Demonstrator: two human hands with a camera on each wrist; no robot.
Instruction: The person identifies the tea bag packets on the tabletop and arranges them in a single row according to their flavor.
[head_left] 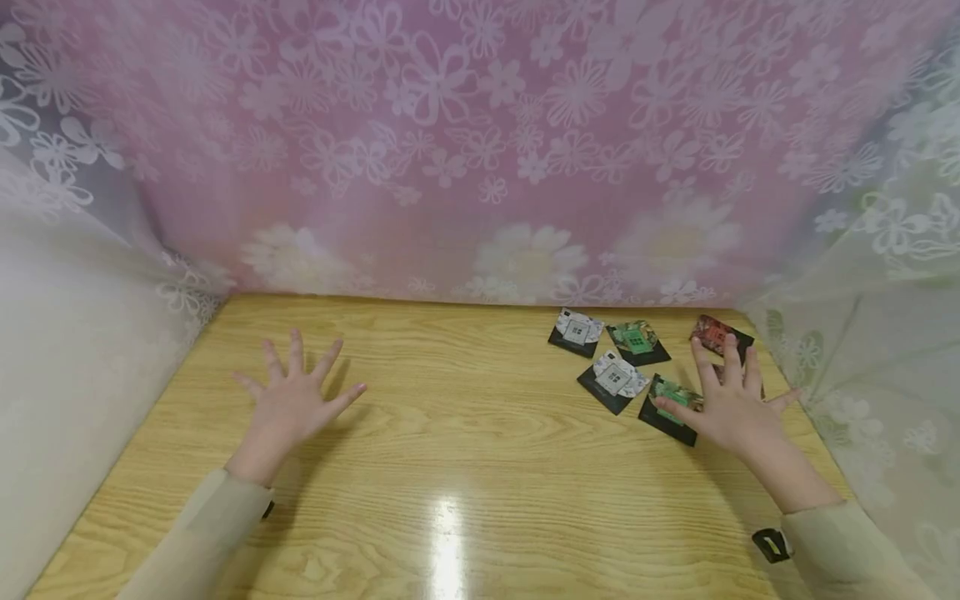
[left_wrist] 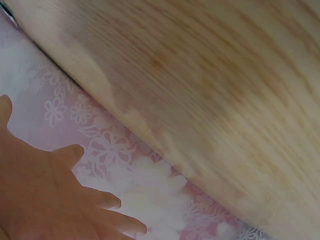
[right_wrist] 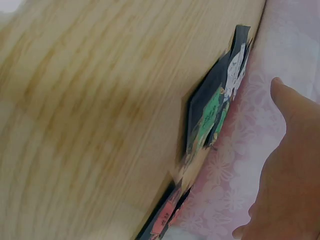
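My left hand (head_left: pixel 288 406) is held over the left part of the wooden table with its fingers spread and nothing in them. My right hand (head_left: pixel 738 408), also spread and holding nothing, is over the right side. It overlaps a red-labelled black packet (head_left: pixel 718 332) and partly hides a second one below it. By its thumb lies a green-labelled packet (head_left: pixel 671 408). Another green packet (head_left: pixel 637 340) and two white-labelled packets, one at the back (head_left: pixel 576 332) and one nearer (head_left: pixel 613 381), lie further left. In the right wrist view the thumb shows beside the flat packets (right_wrist: pixel 210 117).
A pink flowered cloth (head_left: pixel 487 167) hangs along the table's back edge. Pale cloth walls stand at the left (head_left: pixel 75 333) and right (head_left: pixel 885 333). The wooden table (head_left: pixel 465 433) carries a bright light reflection near its front. A dark strap piece (head_left: pixel 771 545) sits by the right cuff.
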